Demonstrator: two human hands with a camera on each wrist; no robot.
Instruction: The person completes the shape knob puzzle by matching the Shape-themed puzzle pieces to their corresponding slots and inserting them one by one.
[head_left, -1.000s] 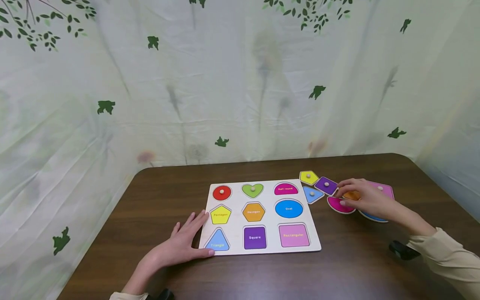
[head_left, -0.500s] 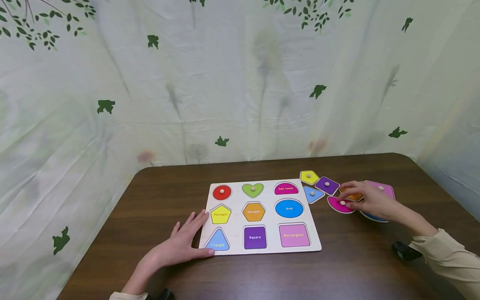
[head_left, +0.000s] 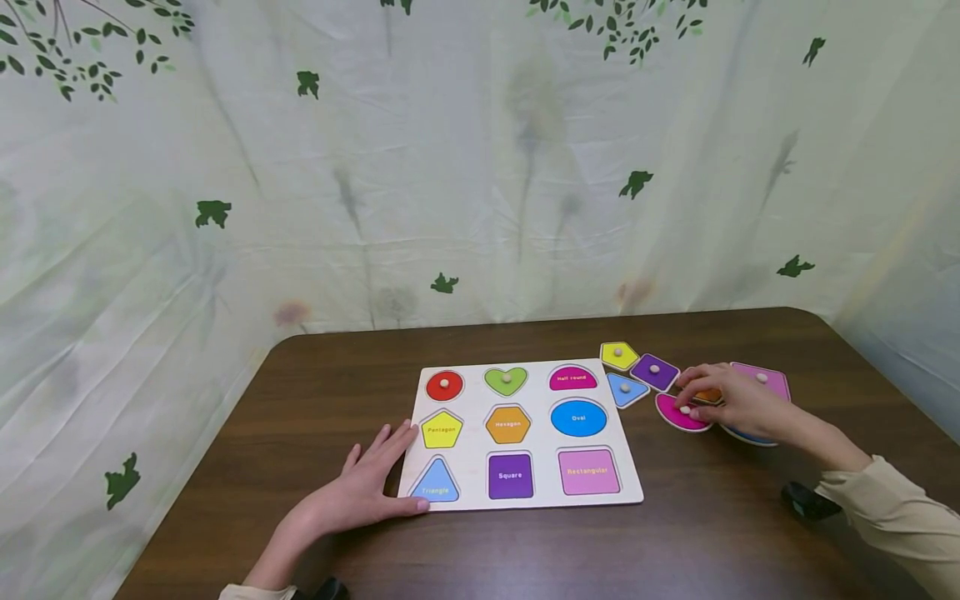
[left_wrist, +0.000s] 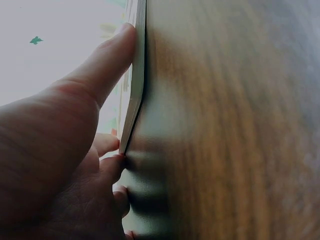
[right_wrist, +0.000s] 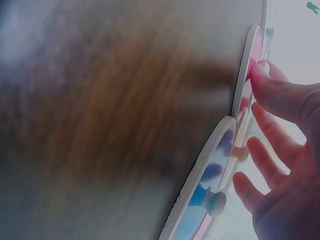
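A white shape puzzle board lies on the table, with a red circle piece and a green heart piece in its top row. My left hand rests at its near left corner, thumb on the near edge, fingers stretched along the left side. In the left wrist view the thumb presses on the board's edge. My right hand pinches the knob of the magenta half-round piece between thumb and index finger. In the right wrist view that piece lies flat and the other fingers are spread.
Right of the board lie a yellow pentagon piece, a blue triangle piece and a purple square piece. An orange hexagon piece, a pink rectangle piece and a blue oval piece sit partly under my right hand.
My right thumb and index finger have come together at the half-round piece's knob, after the fingers hovered by the orange hexagon piece. My left hand and the board stay put.
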